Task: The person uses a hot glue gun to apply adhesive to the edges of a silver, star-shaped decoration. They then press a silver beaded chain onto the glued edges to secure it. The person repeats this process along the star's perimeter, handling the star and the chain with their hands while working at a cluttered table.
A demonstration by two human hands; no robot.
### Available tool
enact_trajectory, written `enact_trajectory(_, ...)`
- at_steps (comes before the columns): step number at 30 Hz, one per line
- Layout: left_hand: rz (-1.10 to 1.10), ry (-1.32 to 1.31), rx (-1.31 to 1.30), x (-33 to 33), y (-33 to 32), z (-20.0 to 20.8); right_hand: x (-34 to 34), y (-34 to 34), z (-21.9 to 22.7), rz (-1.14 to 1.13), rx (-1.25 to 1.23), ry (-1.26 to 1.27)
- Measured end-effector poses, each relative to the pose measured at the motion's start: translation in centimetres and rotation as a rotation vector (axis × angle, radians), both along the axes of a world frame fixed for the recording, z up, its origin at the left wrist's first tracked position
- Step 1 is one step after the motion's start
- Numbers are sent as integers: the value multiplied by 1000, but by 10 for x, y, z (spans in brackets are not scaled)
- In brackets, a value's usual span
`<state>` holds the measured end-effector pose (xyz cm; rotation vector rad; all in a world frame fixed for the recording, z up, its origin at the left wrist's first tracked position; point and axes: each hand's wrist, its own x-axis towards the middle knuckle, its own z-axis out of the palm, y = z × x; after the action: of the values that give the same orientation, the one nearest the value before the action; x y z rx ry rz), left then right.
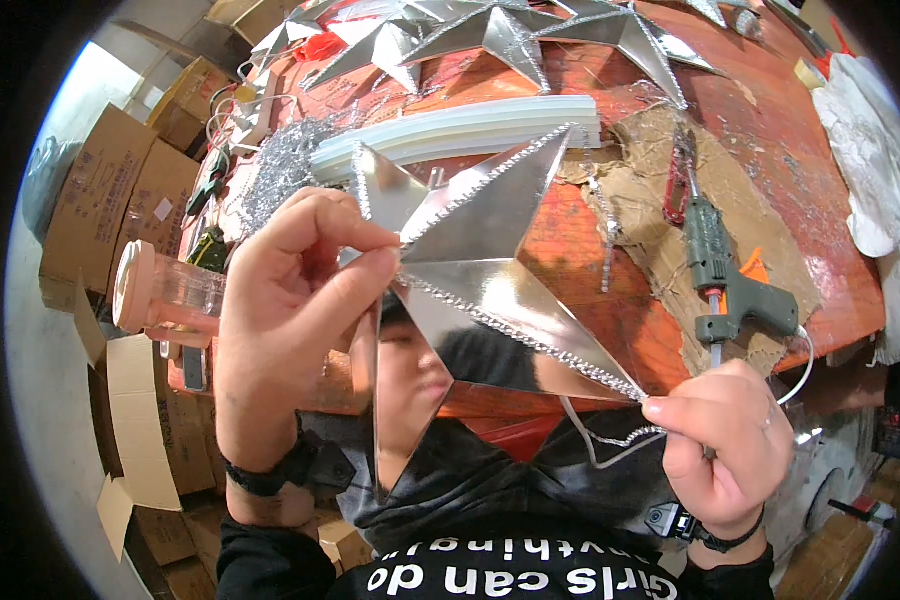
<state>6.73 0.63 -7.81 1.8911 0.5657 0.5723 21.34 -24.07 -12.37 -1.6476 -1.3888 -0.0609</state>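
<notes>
A shiny silver star (460, 225) with raised ridges is held tilted in front of me. Silver beaded trim (515, 330) lies along the ridge to its lower right point, and another strip follows the upper right ridge. My left hand (280, 310) is closed, thumb and index finger pinching at the star's centre; whether they grip the trim there, I cannot tell. At the lower right point, my right hand (725, 440) is closed in a pinch on the trim, whose loose end hangs below. The mirrored lower faces reflect part of the wearer.
A green glue gun (708, 240) rests on torn cardboard (770, 235) to the right. Behind the star lie pale glue sticks (470, 125) and heaped silver trim (295, 165). More silver stars (500, 40) cover the far table. A pink-lidded bottle (185, 290) and cardboard boxes (95, 190) are left.
</notes>
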Motion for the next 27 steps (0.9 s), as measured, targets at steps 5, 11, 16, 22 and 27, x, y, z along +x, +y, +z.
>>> enact_trajectory(5,-27,20,-146,-5,5,5,2,2,-1,37,16,45)
enact_trajectory(11,29,109,-205,-1,0,10,13,-11,10,36,-114,-66)
enact_trajectory(16,-52,137,-138,-9,6,12,41,-27,23,-275,-241,-181)
enact_trajectory(22,-50,-377,-129,-21,36,16,97,-20,8,-52,-616,-207)
enact_trajectory(27,46,-610,-28,-36,99,12,91,-13,35,-85,-808,-267)
